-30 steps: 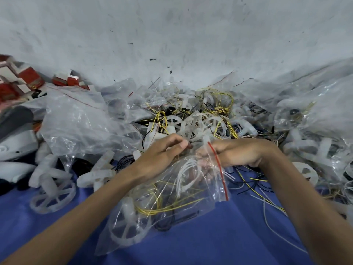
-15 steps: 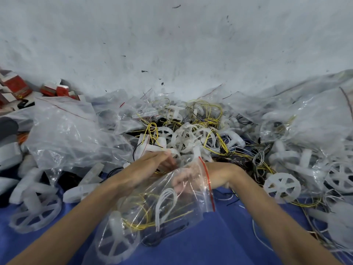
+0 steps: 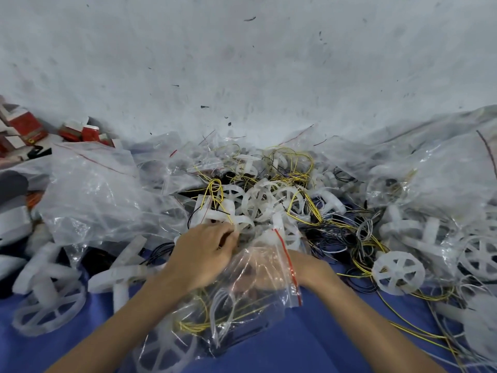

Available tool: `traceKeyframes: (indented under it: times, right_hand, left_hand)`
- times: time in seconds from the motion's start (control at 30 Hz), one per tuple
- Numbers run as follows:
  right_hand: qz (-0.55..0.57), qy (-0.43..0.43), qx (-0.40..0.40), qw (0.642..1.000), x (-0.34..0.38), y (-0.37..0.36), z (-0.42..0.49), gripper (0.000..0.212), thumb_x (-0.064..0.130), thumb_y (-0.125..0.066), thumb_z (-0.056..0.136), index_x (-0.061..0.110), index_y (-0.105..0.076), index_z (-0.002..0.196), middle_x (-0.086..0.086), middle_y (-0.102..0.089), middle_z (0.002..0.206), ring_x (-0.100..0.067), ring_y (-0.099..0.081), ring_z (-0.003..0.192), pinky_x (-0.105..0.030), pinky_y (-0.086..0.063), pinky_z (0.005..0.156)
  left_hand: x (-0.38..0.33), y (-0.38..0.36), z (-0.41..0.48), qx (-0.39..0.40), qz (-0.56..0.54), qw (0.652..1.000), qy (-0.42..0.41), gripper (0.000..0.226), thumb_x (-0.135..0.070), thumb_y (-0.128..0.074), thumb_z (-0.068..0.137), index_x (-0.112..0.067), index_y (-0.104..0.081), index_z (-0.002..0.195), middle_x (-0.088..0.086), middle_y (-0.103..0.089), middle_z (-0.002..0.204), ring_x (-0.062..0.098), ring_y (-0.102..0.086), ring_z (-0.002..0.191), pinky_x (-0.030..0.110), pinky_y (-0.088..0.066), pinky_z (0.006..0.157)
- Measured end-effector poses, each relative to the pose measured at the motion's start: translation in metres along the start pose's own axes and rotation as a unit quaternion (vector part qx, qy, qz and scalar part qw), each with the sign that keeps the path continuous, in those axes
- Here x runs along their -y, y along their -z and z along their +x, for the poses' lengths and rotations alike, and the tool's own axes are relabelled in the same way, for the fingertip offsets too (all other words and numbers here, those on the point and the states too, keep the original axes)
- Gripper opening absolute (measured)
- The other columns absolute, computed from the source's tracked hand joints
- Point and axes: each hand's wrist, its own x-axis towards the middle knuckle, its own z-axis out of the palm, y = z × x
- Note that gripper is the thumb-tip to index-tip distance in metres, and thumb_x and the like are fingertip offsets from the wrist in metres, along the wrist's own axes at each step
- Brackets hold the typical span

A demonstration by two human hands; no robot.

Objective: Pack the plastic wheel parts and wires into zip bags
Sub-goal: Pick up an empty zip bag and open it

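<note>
A clear zip bag (image 3: 258, 300) with a red zip strip lies on the blue cloth between my forearms. Inside it are a white plastic wheel (image 3: 166, 351), yellow wires (image 3: 193, 325) and a white wire loop. My left hand (image 3: 201, 257) has its fingers curled on the bag's upper edge at the mouth. My right hand (image 3: 309, 267) reaches in from the right; its fingers are behind the bag's plastic and show only as a blur. Just beyond the hands is the heap of loose wheel parts and wires (image 3: 269, 200).
Crumpled clear bags (image 3: 94, 200) pile up at the left, and filled bags (image 3: 443, 184) at the right. A loose wheel (image 3: 398, 273) and tangled wires lie right of my right arm. White cross-shaped parts (image 3: 48, 286) lie at the left. Red boxes (image 3: 24, 127) stand by the wall.
My right hand, which held the bag's mouth beside the red strip, has slid behind the plastic. The left hand has stayed at the mouth. The view has shifted, so a loose wheel shows at the right.
</note>
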Motion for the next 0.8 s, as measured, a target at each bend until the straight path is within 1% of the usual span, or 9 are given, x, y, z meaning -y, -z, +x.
traceKeyframes:
  times: [0.13,0.27,0.33,0.37,0.4,0.47,0.53,0.7,0.8]
  right_hand:
    - [0.04,-0.011,0.02,0.999,0.002,0.006,-0.002,0.041,0.03,-0.038,0.1,0.009,-0.043,0.135,-0.011,-0.042,0.143,-0.024,-0.04,0.13,-0.027,-0.031,0.101]
    - [0.107,0.002,0.021,0.994,0.004,-0.004,0.006,0.029,0.02,-0.043,0.099,0.003,-0.054,0.12,-0.016,-0.052,0.13,-0.021,-0.049,0.12,-0.024,-0.035,0.096]
    - [0.129,-0.001,0.008,0.992,0.002,-0.017,0.005,0.021,0.012,-0.038,0.1,0.007,-0.058,0.094,-0.012,-0.055,0.104,-0.007,-0.058,0.093,-0.017,-0.042,0.079]
    - [0.087,0.018,-0.034,0.995,-0.003,-0.023,0.006,0.024,0.008,-0.036,0.1,0.004,-0.059,0.094,-0.014,-0.055,0.098,-0.003,-0.057,0.081,-0.013,-0.042,0.068]
    - [0.064,0.027,-0.067,0.995,-0.006,-0.026,0.006,0.027,0.007,-0.034,0.1,-0.004,-0.058,0.107,-0.018,-0.055,0.103,-0.006,-0.057,0.08,-0.013,-0.041,0.064]
    - [0.091,-0.014,-0.033,0.995,-0.005,-0.027,0.0,0.035,0.006,-0.033,0.1,-0.01,-0.042,0.13,-0.024,-0.048,0.133,-0.022,-0.056,0.11,-0.021,-0.042,0.081]
    - [0.144,-0.043,-0.022,0.988,-0.002,-0.029,-0.001,0.037,0.006,-0.033,0.1,-0.006,-0.039,0.135,-0.021,-0.041,0.142,-0.032,-0.043,0.128,-0.024,-0.032,0.093]
    - [0.041,-0.062,-0.002,0.997,0.0,-0.015,-0.002,0.041,0.019,-0.03,0.102,0.008,-0.032,0.141,-0.012,-0.035,0.148,-0.024,-0.035,0.134,-0.025,-0.029,0.101]
    - [0.043,-0.013,-0.003,0.999,0.0,-0.002,0.006,0.04,0.029,-0.034,0.1,0.009,-0.042,0.135,-0.012,-0.04,0.144,-0.025,-0.039,0.13,-0.031,-0.03,0.105]
  left_hand:
    - [0.007,0.012,-0.01,-0.052,0.02,0.997,-0.052,0.03,-0.043,-0.032,0.096,-0.029,-0.045,0.074,-0.016,-0.047,0.06,0.003,-0.049,0.056,0.016,-0.03,0.052]
    - [0.017,0.012,-0.025,-0.035,0.031,0.999,0.018,0.034,-0.048,-0.036,0.094,-0.028,-0.062,0.086,-0.013,-0.065,0.079,0.005,-0.057,0.066,0.023,-0.045,0.064]
    - [0.021,0.009,-0.026,-0.049,0.012,0.997,0.052,0.032,-0.042,-0.041,0.095,-0.023,-0.067,0.091,-0.007,-0.071,0.085,0.009,-0.061,0.071,0.028,-0.047,0.069]
    - [0.022,0.008,-0.025,-0.051,0.005,0.997,0.055,0.032,-0.04,-0.042,0.095,-0.022,-0.067,0.09,-0.006,-0.071,0.085,0.01,-0.063,0.073,0.029,-0.047,0.07]
    - [0.023,0.007,-0.025,-0.049,0.0,0.997,0.053,0.031,-0.04,-0.042,0.095,-0.023,-0.067,0.089,-0.007,-0.071,0.083,0.009,-0.063,0.073,0.027,-0.046,0.068]
    - [0.023,0.007,-0.025,-0.033,-0.017,0.998,0.047,0.028,-0.041,-0.042,0.095,-0.026,-0.065,0.089,-0.01,-0.069,0.079,0.003,-0.061,0.069,0.02,-0.043,0.064]
    - [0.024,0.006,-0.025,-0.022,-0.042,0.998,0.042,0.026,-0.038,-0.043,0.095,-0.025,-0.065,0.089,-0.01,-0.069,0.077,0.001,-0.061,0.067,0.023,-0.047,0.069]
    - [0.027,0.005,-0.025,-0.017,-0.073,0.996,0.044,0.024,-0.037,-0.047,0.094,-0.025,-0.066,0.085,-0.01,-0.067,0.069,0.004,-0.061,0.062,0.029,-0.048,0.07]
    - [0.026,0.005,-0.026,-0.019,-0.069,0.997,0.042,0.022,-0.037,-0.05,0.094,-0.025,-0.067,0.086,-0.009,-0.066,0.065,0.004,-0.061,0.057,0.027,-0.05,0.067]
